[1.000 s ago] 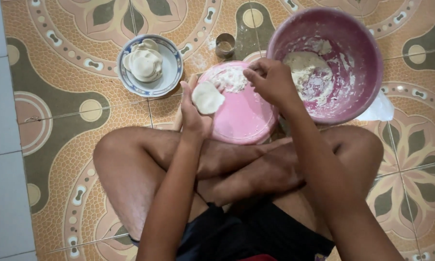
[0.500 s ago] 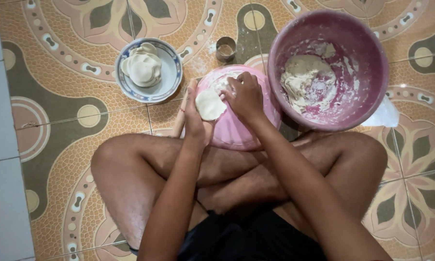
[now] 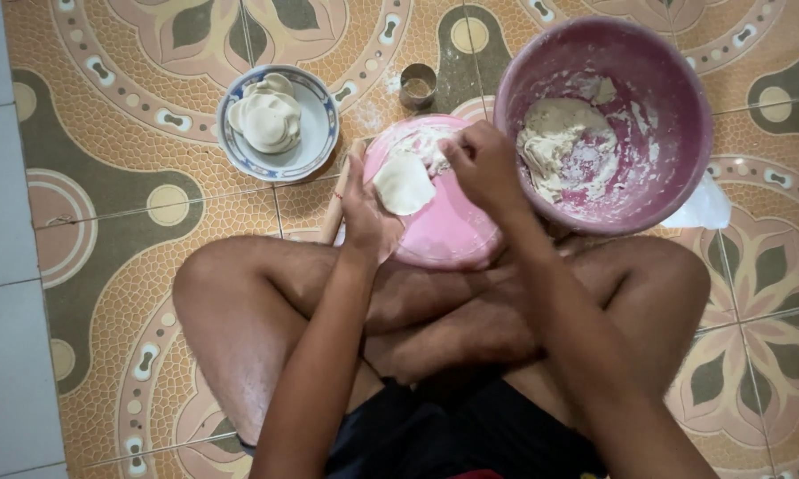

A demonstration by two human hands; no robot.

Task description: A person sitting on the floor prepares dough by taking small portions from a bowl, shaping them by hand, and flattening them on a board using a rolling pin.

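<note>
Left hand [image 3: 364,208] grip cups dough disc [image 3: 404,184]; right hand [image 3: 479,161] pinches its edge

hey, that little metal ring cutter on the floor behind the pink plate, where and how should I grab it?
Pinch the metal ring cutter by its upper rim from straight above, thumb outside and a finger inside, or across both outer walls. It stands upright with its open end facing up, low and thin-walled. The pink plate lies close in front and the pink bowl to its right, so a low sideways reach looks more cramped.
</note>
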